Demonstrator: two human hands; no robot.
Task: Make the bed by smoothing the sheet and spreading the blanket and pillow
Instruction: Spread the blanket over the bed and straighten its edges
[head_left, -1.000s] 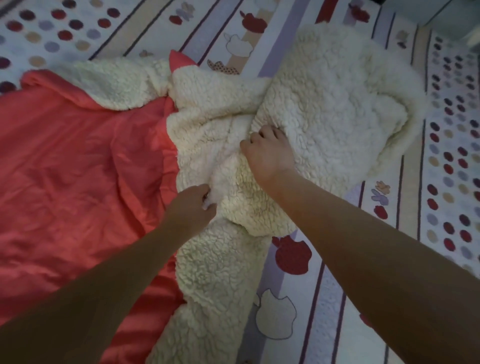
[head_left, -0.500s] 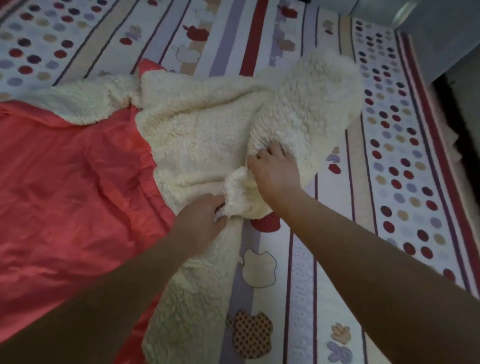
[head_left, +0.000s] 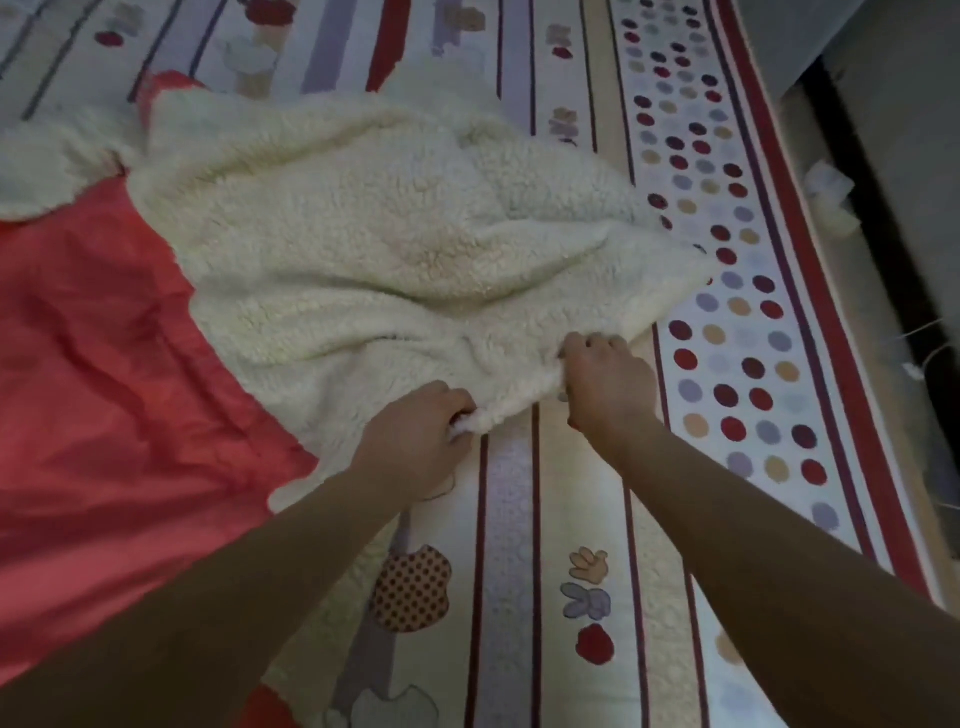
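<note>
Left hand (head_left: 415, 431), right hand (head_left: 605, 384): fingers clamped on blanket (head_left: 389, 249) edge at 6 o'clock. Risk: uneven pull bunches it, wrinkles sheet (head_left: 571, 467).

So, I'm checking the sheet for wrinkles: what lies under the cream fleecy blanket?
The striped, dotted bedsheet shows around the cream fleecy blanket and runs beneath it. The left hand and right hand grip the blanket's near edge. The covered part is hidden.
</note>
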